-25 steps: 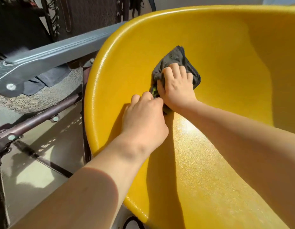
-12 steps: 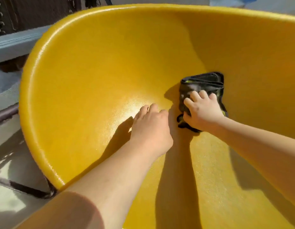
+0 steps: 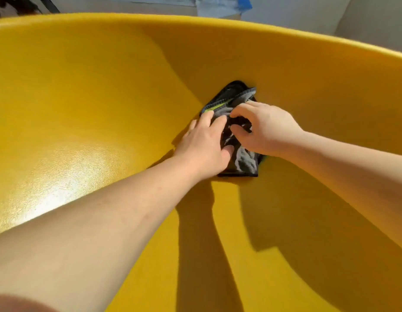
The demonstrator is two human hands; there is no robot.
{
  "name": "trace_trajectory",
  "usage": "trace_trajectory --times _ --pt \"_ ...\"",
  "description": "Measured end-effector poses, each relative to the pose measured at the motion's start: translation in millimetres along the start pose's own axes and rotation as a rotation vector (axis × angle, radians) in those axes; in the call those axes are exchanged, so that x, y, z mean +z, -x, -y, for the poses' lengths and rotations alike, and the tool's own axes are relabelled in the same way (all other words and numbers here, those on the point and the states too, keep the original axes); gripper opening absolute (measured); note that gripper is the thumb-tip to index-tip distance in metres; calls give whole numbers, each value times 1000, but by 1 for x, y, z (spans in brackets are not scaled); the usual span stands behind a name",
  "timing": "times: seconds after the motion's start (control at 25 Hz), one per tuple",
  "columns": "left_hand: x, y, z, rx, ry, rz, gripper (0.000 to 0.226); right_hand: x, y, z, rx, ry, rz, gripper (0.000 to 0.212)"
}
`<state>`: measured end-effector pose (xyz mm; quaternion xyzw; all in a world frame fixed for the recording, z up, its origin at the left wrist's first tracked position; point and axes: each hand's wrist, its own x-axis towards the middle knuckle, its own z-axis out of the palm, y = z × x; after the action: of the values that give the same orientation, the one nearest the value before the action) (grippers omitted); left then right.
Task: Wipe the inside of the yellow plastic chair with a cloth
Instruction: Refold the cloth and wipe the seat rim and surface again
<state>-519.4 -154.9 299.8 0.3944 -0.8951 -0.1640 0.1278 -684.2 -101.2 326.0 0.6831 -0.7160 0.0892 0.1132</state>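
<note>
The yellow plastic chair fills nearly the whole view, its curved inner shell facing me. A dark grey cloth with a green stripe lies bunched in the crease between seat and backrest, right of centre. My left hand presses on the cloth's left side, fingers spread over it and thumb tucked against the fabric. My right hand curls its fingers into the cloth from the right and pinches a fold. The middle of the cloth is hidden under both hands.
The chair's rim arcs across the top of the view. Beyond it are a pale wall and something blue and white. Sunlight glares on the seat at the left, and my arms cast long shadows on the seat below.
My left hand has come off the bare seat and onto the cloth beside the right hand. The right hand's fingers have gone from flat to curled into the fabric. The view has shifted right.
</note>
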Motion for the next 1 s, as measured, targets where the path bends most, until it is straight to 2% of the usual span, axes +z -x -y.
trace_trajectory --times 0.08,0.16,0.24,0.32,0.36,0.44,0.52,0.6,0.72,0.76,0.84,0.92,1.0 --pt "22 -25 -29 11 -56 101 77 -9 18 -11 31 23 -141 28" --pt "59 -34 -45 -14 -236 145 75 -14 30 -27 96 61 -172 25" --pt "83 -36 -41 38 -362 8 65 -16 34 -40 162 20 -177 24" --pt "80 -42 -18 129 -345 -146 51 -10 35 -42 158 -32 -171 22" --pt "71 -45 -3 142 -368 -170 49 -7 35 -42 142 -50 -165 20" --pt "55 -46 34 67 -472 -226 48 -3 37 -45 128 -67 -153 18" --pt "41 -41 54 -182 -349 -326 48 -3 41 -52 132 -45 -151 15" --pt "41 -46 43 -393 -72 -411 45 -9 49 -64 123 32 -148 17" --pt "47 -74 -24 -541 291 -462 42 -34 73 -78 46 165 -93 24" --pt "50 -83 -56 -505 392 -428 44 -47 83 -82 24 211 -77 27" --pt "62 -91 -130 -301 513 -280 46 -77 109 -92 -3 306 -77 31" --pt "78 -77 -200 -69 552 -116 48 -106 139 -103 21 440 -89 27" --pt "89 -52 -244 56 602 -11 52 -130 171 -117 70 534 -100 21"
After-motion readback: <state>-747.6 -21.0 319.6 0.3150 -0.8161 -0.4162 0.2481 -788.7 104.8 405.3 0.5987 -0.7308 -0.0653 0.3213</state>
